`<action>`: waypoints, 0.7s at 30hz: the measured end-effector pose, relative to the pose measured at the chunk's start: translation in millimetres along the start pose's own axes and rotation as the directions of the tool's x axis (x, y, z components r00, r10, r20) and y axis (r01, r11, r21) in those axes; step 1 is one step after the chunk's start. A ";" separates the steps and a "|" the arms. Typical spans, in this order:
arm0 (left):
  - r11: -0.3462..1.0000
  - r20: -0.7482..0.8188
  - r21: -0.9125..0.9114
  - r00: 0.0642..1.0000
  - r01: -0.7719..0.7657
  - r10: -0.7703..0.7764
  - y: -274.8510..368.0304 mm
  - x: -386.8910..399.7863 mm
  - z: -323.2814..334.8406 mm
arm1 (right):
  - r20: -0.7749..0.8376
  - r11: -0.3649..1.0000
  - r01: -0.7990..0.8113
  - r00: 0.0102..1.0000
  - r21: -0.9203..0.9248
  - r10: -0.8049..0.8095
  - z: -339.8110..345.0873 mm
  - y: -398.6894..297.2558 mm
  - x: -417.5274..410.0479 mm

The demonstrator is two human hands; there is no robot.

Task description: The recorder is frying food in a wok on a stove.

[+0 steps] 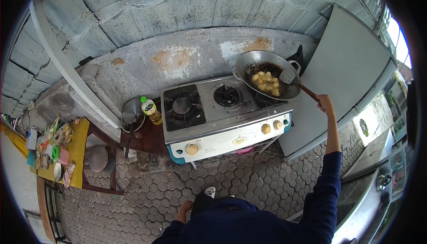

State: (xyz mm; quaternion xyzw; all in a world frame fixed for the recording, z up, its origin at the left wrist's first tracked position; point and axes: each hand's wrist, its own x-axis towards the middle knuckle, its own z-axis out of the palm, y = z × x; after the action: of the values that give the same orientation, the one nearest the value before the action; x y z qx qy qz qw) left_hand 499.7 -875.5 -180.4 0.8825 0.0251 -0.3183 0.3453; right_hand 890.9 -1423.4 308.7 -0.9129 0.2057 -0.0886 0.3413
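My right hand grips the wooden handle of a perforated metal spatula. The spatula's blade sits inside a large metal wok, by its right wall. Several pale yellow food pieces lie in oil at the bottom of the wok, whose inner wall is darkened. The wok rests on the right burner of a gas stove. Low beside my body hangs my left hand, away from the stove; its fingers are too small and partly hidden to judge.
Left of the stove are an oil bottle with a green cap and a dark pan on a brown table. A yellow-topped table holds containers and bags. A tall grey panel stands right of the wok. Paving blocks cover the floor.
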 end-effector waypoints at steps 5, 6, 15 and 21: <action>0.905 -0.035 -0.371 0.970 0.209 -0.239 2.8 6.3 4.6 | 0.518 0.896 -0.360 0.835 0.259 0.186 24.9 10.4 12.6; 0.909 -0.098 -0.388 0.974 0.150 -0.202 -7.5 13.2 10.7 | 0.517 0.896 -0.361 0.835 0.260 0.187 26.9 5.5 9.0; 0.889 0.025 -0.416 0.979 0.193 -0.200 6.7 16.0 -7.0 | 0.498 0.921 -0.307 0.853 0.240 0.154 2.8 -20.8 -32.9; 0.922 0.026 -0.364 0.991 0.132 -0.132 12.5 18.3 -12.7 | 0.178 0.992 0.122 0.977 -0.033 -0.115 -29.0 -36.9 -74.0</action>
State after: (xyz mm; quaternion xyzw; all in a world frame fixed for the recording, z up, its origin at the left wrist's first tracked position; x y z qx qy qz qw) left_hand 524.4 -880.3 -176.4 0.7991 0.1428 -0.3312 0.4810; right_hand 827.2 -1382.9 353.3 -0.9350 0.1220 -0.0235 0.3321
